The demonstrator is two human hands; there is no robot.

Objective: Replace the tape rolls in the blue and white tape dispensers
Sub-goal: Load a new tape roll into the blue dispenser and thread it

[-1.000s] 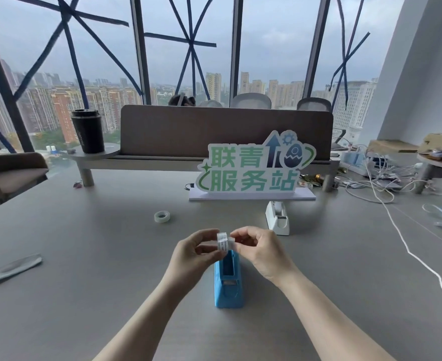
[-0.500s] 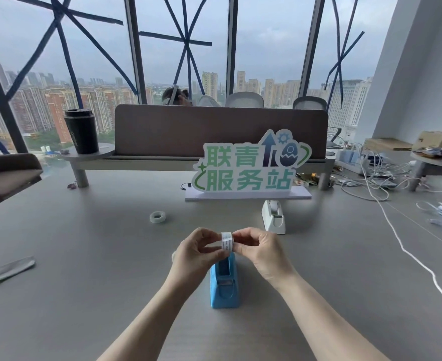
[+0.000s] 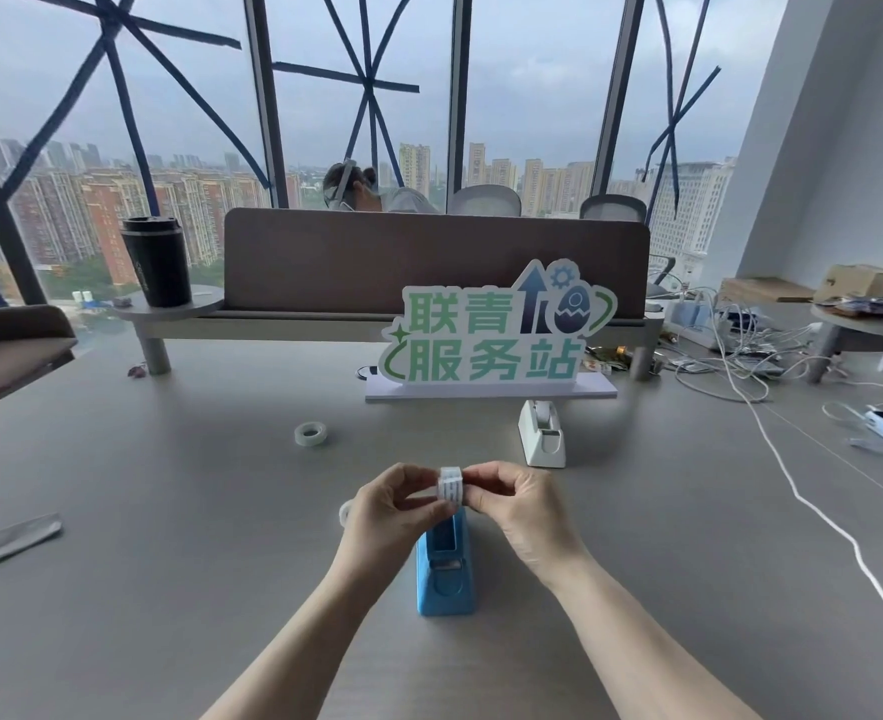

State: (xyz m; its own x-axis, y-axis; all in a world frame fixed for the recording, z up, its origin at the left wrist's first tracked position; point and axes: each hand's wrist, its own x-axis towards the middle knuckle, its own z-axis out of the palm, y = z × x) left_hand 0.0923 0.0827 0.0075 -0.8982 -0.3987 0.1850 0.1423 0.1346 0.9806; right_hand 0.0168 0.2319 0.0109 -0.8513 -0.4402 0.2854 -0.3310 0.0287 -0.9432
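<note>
Both hands, left hand (image 3: 392,504) and right hand (image 3: 514,498), pinch a small roll (image 3: 450,485) between fingertips just above the blue dispenser (image 3: 446,569) on the surface (image 3: 169,511), likely aligning it for its open cradle.

Blue tape dispenser (image 3: 446,569): upright on grey table, roll bay empty. Small white tape roll (image 3: 450,485) held edge-on just above it (printed marks on rim). White tape dispenser (image 3: 543,433) beyond, right. Clear tape roll (image 3: 311,434) flat, beyond, left.

Place: high-rise office.
Evidence: grey shared desk (image 3: 169,485) with divider panel (image 3: 429,262), mesh chairs (image 3: 613,207), charging cables (image 3: 730,366), city towers through tall windows (image 3: 532,96).
</note>
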